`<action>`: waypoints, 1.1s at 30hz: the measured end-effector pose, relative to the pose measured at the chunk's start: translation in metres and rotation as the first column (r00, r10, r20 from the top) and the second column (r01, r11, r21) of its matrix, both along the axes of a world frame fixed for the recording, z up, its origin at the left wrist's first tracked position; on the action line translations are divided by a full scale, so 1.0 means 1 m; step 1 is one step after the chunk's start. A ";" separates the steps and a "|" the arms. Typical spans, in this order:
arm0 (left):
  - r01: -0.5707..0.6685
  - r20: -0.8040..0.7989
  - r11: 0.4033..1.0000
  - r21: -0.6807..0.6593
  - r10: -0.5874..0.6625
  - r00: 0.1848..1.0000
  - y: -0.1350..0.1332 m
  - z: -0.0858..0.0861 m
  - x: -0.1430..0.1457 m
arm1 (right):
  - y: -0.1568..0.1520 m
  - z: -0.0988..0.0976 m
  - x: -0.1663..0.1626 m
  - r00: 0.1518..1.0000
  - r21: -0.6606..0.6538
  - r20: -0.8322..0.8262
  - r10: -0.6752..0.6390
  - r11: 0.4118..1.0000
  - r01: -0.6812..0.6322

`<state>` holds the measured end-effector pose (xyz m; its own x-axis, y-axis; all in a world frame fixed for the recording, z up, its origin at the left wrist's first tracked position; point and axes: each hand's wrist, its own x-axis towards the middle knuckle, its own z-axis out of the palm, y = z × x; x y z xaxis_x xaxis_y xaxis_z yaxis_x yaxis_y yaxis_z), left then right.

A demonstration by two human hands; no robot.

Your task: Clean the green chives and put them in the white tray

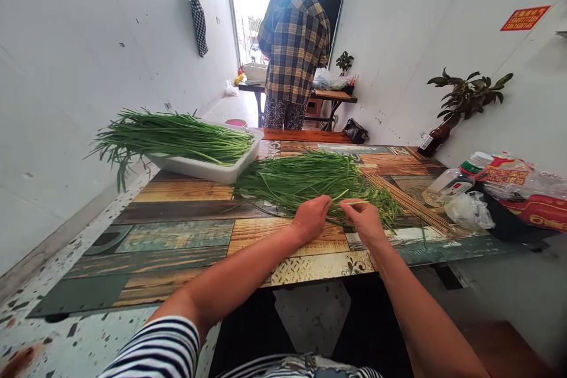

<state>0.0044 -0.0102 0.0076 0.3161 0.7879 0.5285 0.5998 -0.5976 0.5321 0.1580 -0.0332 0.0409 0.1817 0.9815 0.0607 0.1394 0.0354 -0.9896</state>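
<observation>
My left hand (310,217) and my right hand (365,218) meet over the table, both pinched on a thin green chive stalk (343,200) held between them. Just beyond my fingers lies a loose pile of green chives (310,180) on the patterned wooden table (177,236). A bundle of thin bamboo skewers (410,204) lies to the right of the pile, touching it. A white tray (208,168) at the left rear carries another heap of long chives (172,137).
A person in a plaid shirt (295,41) stands with their back to me beyond the table, at a second table (334,95). Plastic bags and packets (509,186), a plastic bottle (447,183) and a bottle with a leafy branch (447,124) crowd the right side. White walls flank both sides.
</observation>
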 end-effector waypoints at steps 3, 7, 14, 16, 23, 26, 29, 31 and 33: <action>-0.015 -0.015 0.999 -0.046 0.015 1.000 -0.002 0.003 0.001 | -0.002 -0.001 -0.003 0.998 -0.029 0.000 0.060 0.998 -0.060; 0.018 -0.030 0.994 -0.106 -0.021 0.999 -0.002 0.003 0.001 | 0.000 -0.004 -0.007 0.992 -0.022 -0.089 0.091 0.995 -0.093; 0.004 0.002 1.000 0.008 -0.004 1.000 0.001 0.001 0.001 | 0.000 0.005 -0.005 0.976 -0.095 -0.141 0.164 0.979 -0.178; -0.002 -0.015 0.999 0.052 0.003 1.000 0.001 0.000 0.002 | 0.000 0.008 -0.006 0.980 -0.085 -0.112 0.166 0.981 -0.176; -0.021 -0.124 0.994 0.107 0.034 0.992 -0.002 0.004 0.003 | 0.005 0.002 -0.010 0.990 0.015 0.105 0.092 0.995 -0.095; -0.017 -0.196 0.996 0.089 0.034 0.980 -0.004 0.006 0.002 | 0.006 -0.003 -0.007 0.946 0.064 0.315 0.074 0.993 -0.099; -0.030 -0.239 0.999 0.037 0.038 0.970 -0.005 0.011 0.001 | 0.010 -0.010 0.007 0.825 0.126 0.564 0.009 0.987 -0.096; -0.065 -0.252 0.998 -0.012 0.060 0.966 -0.005 0.015 0.000 | 0.017 -0.013 0.025 0.737 0.172 0.673 -0.058 0.982 -0.080; -0.093 -0.255 0.994 -0.055 0.076 0.964 -0.005 0.019 -0.002 | 0.024 -0.011 0.047 0.716 0.209 0.685 -0.136 0.978 -0.014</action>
<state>0.0025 -0.0148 0.0262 0.3633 0.8478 0.3863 0.7660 -0.5078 0.3941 0.2052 -0.0094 0.0302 0.0740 0.9252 0.3721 0.7903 0.1731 -0.5877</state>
